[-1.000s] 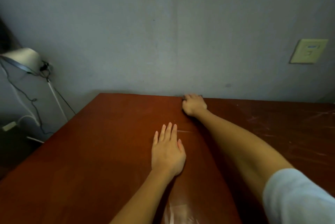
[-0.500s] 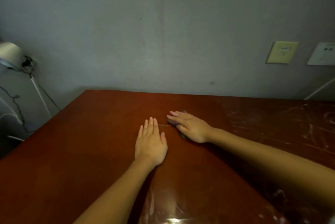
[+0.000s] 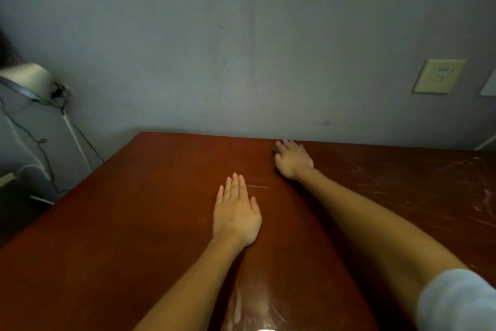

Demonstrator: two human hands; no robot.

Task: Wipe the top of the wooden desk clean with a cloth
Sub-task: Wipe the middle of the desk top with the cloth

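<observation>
The reddish-brown wooden desk [image 3: 128,223] fills the lower view and ends at a grey wall. My right hand [image 3: 293,160] reaches to the desk's far edge by the wall, fingers stretched forward, pressing down on a small dark cloth [image 3: 276,148]. Only a corner of the cloth shows beside the fingers. My left hand [image 3: 236,214] lies flat on the desk nearer to me, fingers straight and together, holding nothing. Whitish smears and streaks mark the right part of the desk [image 3: 418,185]; the left part looks even and smooth.
A lamp with a pale shade [image 3: 26,77] stands off the desk's left side, with cables [image 3: 40,143] hanging down the wall. A yellowish wall plate [image 3: 438,75] sits on the wall at the right. The desk's left edge runs diagonally toward me.
My right hand has slid with the cloth from beside my left hand out to the far edge by the wall. The left hand stays flat in place. The view has shifted slightly.
</observation>
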